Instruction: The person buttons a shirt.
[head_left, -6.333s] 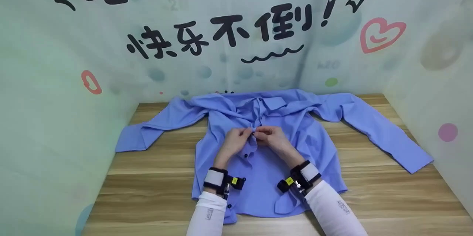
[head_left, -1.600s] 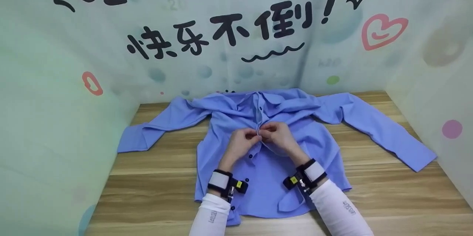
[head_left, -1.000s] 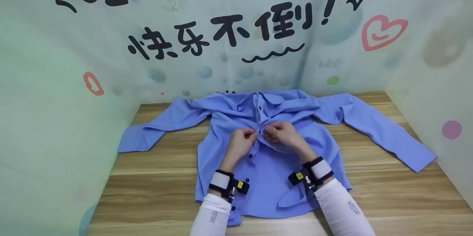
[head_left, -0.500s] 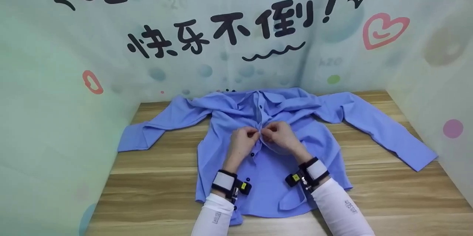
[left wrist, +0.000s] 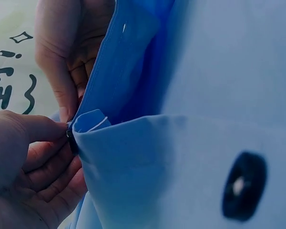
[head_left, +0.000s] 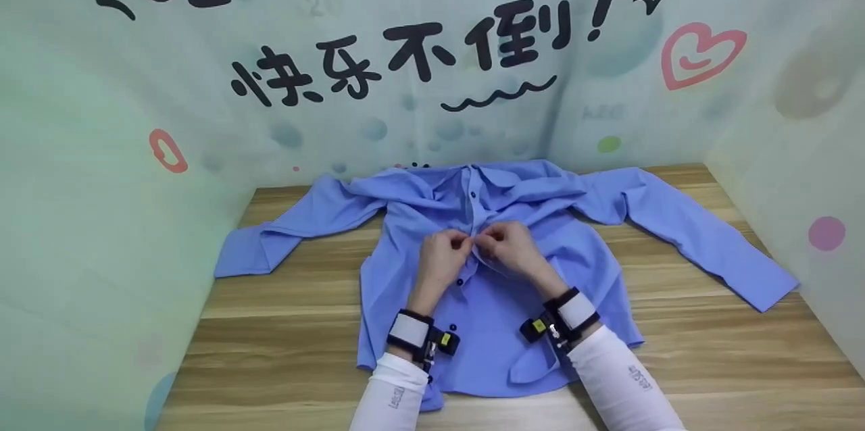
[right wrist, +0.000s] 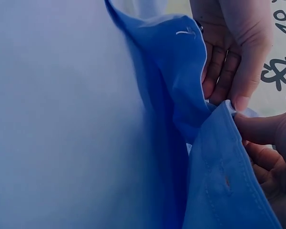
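Observation:
A blue long-sleeved shirt (head_left: 500, 336) lies front up with its sleeves spread. At mid-chest my left hand (head_left: 442, 262) pinches the edge of the front that carries dark buttons. The left wrist view has a dark button (left wrist: 71, 141) right at these fingertips. Close beside it, my right hand (head_left: 515, 248) pinches the edge of the other front, thumb against fingertips. In the right wrist view a buttonhole (right wrist: 227, 183) shows in the strip this hand holds. The two hands' fingertips meet where the edges come together. Below them the fronts hang apart, with another button (head_left: 459, 282) in sight.
The wooden table (head_left: 284, 336) extends to both sides of the shirt. A pale printed curtain (head_left: 338, 134) rises behind it, with side panels left and right. A button (head_left: 474, 194) sits higher up the shirt front near the collar.
Since the earliest frame, the right collar flap has folded inward and both hands have shifted slightly right. About a second ago the right hand was drawn apart; now it is back against the left.

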The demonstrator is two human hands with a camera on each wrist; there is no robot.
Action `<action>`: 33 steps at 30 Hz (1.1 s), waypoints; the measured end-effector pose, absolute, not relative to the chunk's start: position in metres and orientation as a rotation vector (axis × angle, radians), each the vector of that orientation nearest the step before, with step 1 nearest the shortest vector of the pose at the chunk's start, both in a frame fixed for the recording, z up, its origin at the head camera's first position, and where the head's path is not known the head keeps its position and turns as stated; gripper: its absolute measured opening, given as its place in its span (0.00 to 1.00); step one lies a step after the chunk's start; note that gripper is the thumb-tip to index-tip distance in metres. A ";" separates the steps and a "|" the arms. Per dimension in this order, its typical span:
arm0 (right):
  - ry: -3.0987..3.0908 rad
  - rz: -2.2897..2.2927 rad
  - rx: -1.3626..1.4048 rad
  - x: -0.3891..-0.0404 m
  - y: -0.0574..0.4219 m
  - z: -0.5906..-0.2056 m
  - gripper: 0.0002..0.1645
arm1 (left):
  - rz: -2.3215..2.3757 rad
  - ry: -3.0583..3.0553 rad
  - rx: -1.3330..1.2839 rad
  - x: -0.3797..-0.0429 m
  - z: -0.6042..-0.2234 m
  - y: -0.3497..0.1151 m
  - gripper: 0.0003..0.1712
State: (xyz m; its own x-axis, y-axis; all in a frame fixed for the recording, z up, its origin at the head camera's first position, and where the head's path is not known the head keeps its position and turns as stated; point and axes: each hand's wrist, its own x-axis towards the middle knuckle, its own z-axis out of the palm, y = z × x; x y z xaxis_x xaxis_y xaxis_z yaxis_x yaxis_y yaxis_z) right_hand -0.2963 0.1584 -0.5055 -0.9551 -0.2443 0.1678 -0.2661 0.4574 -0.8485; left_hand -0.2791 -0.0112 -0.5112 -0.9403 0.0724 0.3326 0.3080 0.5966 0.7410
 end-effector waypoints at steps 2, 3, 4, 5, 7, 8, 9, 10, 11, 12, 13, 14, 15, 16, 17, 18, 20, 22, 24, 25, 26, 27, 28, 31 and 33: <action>-2.679 1.574 0.481 -0.297 0.162 -0.505 0.11 | -1.303 -2.566 -0.298 -0.280 -0.511 -0.010 0.05; -2.682 1.589 0.491 -0.298 0.164 -0.504 0.11 | -1.327 -2.570 -0.293 -0.280 -0.510 -0.010 0.06; -2.683 1.608 0.497 -0.298 0.166 -0.503 0.11 | -1.355 -2.575 -0.287 -0.281 -0.510 -0.010 0.06; -2.681 1.628 0.510 -0.298 0.169 -0.502 0.12 | -1.386 -2.578 -0.279 -0.281 -0.509 -0.010 0.06; -2.678 1.673 0.533 -0.299 0.172 -0.500 0.12 | -1.441 -2.584 -0.260 -0.282 -0.507 -0.009 0.07; -2.681 1.682 0.545 -0.299 0.174 -0.499 0.12 | -1.455 -2.588 -0.253 -0.282 -0.507 -0.009 0.07; -2.690 1.693 0.549 -0.299 0.176 -0.498 0.13 | -1.458 -2.595 -0.250 -0.282 -0.507 -0.009 0.07; -2.701 1.701 0.548 -0.299 0.177 -0.498 0.13 | -1.452 -2.606 -0.247 -0.282 -0.506 -0.009 0.07; -2.712 1.708 0.544 -0.299 0.177 -0.498 0.13 | -1.440 -2.616 -0.249 -0.283 -0.507 -0.008 0.07; -2.723 1.710 0.538 -0.300 0.178 -0.499 0.13 | -1.421 -2.626 -0.254 -0.283 -0.507 -0.008 0.07; -2.735 1.709 0.530 -0.300 0.178 -0.499 0.13 | -1.399 -2.635 -0.260 -0.282 -0.507 -0.007 0.07; -2.746 1.709 0.525 -0.300 0.178 -0.499 0.13 | -1.383 -2.647 -0.261 -0.282 -0.508 -0.006 0.07; -2.749 1.703 0.529 -0.300 0.178 -0.500 0.12 | -1.374 -2.651 -0.266 -0.282 -0.508 -0.005 0.07; -2.752 1.688 0.531 -0.300 0.178 -0.501 0.12 | -1.372 -2.652 -0.270 -0.282 -0.509 -0.004 0.07; -2.753 1.661 0.539 -0.300 0.177 -0.501 0.13 | -1.366 -2.652 -0.276 -0.282 -0.509 -0.004 0.07; -2.756 1.632 0.547 -0.299 0.177 -0.501 0.13 | -1.363 -2.654 -0.277 -0.282 -0.509 -0.003 0.08; -2.755 1.574 0.570 -0.299 0.175 -0.500 0.13 | -1.357 -2.649 -0.274 -0.282 -0.510 -0.002 0.08; -2.756 1.525 0.587 -0.299 0.174 -0.499 0.14 | -1.346 -2.645 -0.266 -0.283 -0.511 -0.002 0.08; -2.759 1.500 0.619 -0.299 0.174 -0.498 0.14 | -1.329 -2.656 -0.255 -0.283 -0.511 -0.004 0.08; -2.764 1.500 0.634 -0.299 0.174 -0.497 0.15 | -1.329 -2.664 -0.257 -0.283 -0.512 -0.005 0.08; -2.773 1.497 0.649 -0.298 0.174 -0.496 0.15 | -1.332 -2.682 -0.260 -0.283 -0.511 -0.006 0.08; -2.782 1.492 0.667 -0.298 0.175 -0.495 0.16 | -1.332 -2.703 -0.269 -0.283 -0.511 -0.008 0.08; -2.797 1.483 0.684 -0.298 0.175 -0.493 0.17 | -1.332 -2.729 -0.284 -0.282 -0.510 -0.010 0.08; -2.836 1.444 0.726 -0.295 0.178 -0.486 0.20 | -1.332 -2.820 -0.354 -0.278 -0.505 -0.016 0.09; -2.836 1.388 0.764 -0.292 0.183 -0.481 0.20 | -1.311 -2.866 -0.404 -0.274 -0.501 -0.021 0.10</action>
State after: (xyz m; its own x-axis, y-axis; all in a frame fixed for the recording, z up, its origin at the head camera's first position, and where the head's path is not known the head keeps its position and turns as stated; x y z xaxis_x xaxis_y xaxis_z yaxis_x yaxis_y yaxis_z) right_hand -0.2919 0.1834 -0.4809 -0.8839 -0.4553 0.1070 -0.3639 0.5258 -0.7688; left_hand -0.2742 -0.0208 -0.5009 -0.9670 0.2443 0.0726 0.2147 0.6272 0.7487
